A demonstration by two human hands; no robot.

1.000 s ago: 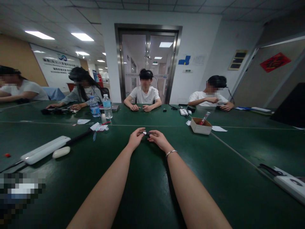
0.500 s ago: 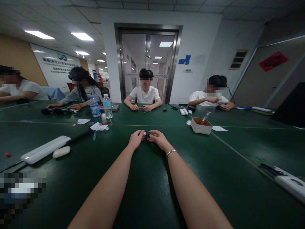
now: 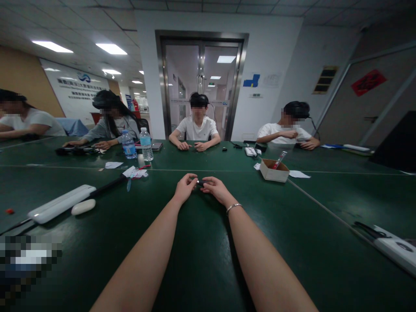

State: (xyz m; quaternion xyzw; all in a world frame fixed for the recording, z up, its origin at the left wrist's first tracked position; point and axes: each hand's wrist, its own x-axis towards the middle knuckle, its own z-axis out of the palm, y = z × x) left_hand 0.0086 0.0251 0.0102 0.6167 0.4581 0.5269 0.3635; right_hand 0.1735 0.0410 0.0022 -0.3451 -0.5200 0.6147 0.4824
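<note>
Over the green table (image 3: 201,242), my two hands meet around a small black stick with a silvery end (image 3: 201,183). My right hand (image 3: 217,189), with a bracelet (image 3: 234,208) at its wrist, pinches the black part between thumb and fingers. At the silvery end, my left hand (image 3: 185,190) has thumb and fingertips closed about the tip. Much of the stick is covered by fingers, and its exact kind is too small to make out.
An open box (image 3: 274,174) stands front right, near papers (image 3: 299,174). Two water bottles (image 3: 146,145) stand back left. A white device (image 3: 61,203) and a white oval object (image 3: 83,207) lie left; another white device (image 3: 398,247) lies right. Several people sit across the table.
My left fingers have shifted slightly at the silvery end, with the index finger lifted a little. My right hand keeps its grip and place.
</note>
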